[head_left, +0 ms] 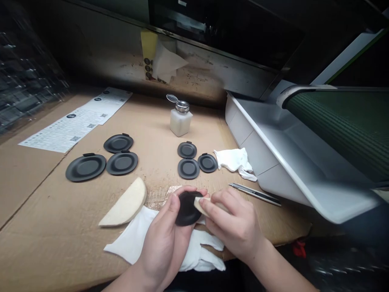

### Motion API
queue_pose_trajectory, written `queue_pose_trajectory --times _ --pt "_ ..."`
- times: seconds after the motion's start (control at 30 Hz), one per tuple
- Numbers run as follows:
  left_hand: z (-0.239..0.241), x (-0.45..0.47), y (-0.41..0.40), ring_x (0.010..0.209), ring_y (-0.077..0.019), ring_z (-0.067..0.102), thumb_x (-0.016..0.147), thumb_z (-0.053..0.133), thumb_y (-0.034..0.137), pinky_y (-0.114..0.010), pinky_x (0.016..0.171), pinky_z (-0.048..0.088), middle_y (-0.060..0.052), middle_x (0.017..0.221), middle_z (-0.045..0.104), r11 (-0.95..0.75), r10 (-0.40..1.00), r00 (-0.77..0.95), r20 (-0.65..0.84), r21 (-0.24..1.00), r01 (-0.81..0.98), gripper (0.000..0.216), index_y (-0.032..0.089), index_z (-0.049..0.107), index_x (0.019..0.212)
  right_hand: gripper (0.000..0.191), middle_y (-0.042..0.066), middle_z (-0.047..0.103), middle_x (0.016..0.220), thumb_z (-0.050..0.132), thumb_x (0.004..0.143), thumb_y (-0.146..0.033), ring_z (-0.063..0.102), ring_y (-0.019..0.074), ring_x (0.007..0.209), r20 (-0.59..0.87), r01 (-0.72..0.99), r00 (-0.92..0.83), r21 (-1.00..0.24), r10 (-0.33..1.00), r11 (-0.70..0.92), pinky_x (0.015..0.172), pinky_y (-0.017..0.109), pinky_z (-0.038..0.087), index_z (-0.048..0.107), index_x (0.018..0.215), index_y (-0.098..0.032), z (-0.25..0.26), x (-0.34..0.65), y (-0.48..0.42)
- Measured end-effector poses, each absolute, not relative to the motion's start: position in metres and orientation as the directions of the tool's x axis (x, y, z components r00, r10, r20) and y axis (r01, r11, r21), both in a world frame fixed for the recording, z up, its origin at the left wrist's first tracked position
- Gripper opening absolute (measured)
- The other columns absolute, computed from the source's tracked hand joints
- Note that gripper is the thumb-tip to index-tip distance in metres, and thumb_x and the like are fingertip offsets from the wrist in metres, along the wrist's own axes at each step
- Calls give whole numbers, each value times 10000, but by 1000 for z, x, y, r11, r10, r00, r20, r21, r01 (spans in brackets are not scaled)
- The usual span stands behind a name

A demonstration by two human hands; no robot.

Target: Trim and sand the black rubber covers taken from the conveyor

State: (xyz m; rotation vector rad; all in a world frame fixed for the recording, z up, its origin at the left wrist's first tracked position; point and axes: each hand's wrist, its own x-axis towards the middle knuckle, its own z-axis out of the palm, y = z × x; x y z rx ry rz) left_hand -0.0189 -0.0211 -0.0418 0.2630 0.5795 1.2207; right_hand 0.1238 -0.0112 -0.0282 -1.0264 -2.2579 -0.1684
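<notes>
My left hand [165, 231] is closed around a small black oval disc [186, 213], its broad face turned up toward me. Pinched in my right hand [235, 221] is a cream-coloured pad [199, 205], whose edge touches the right side of that disc. Below both hands lies a white cloth [136, 235], partly covered by my left hand. To the left rests a half-round cream pad [126, 205]. Farther back sit two groups of black oval discs with small tabs, one on the left [86, 167] and one in the middle [188, 168].
A dispenser bottle [180, 121] with its metal lid raised stands at the back. On the right are a white tray [267, 174], a utility knife [255, 194] and a crumpled white cloth [234, 160]. Printed label sheets [79, 121] lie at the left on the cardboard [54, 211].
</notes>
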Motion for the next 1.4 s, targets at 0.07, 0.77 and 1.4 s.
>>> queue_pose_trajectory --times 0.07,0.77,1.4 --pt "-42 -19 -21 1091 -240 531 902 372 350 -416 1010 330 -86 1023 641 330 933 203 -296 483 -811 310 160 597 997 248 37 598 783 579 759 -122 505 133 681 621 717 -450 -178 642 674 590 253 454 614 994 -192 -23 129 -4" --pt "-39 -21 -31 1124 -273 515 923 271 334 -422 1024 306 -105 1070 648 254 966 221 -131 623 -739 408 160 633 991 315 93 567 1094 547 818 -335 519 237 1002 467 918 -253 -161 848 362 831 404 465 573 1107 -212 -51 162 -23" --pt "-41 -22 -31 1132 -259 501 908 330 354 -419 1022 308 -100 1105 633 297 955 224 -196 564 -770 369 173 616 1056 183 66 600 994 523 813 -139 525 189 946 577 831 -258 -277 775 482 844 353 427 623 957 -189 -18 151 13"
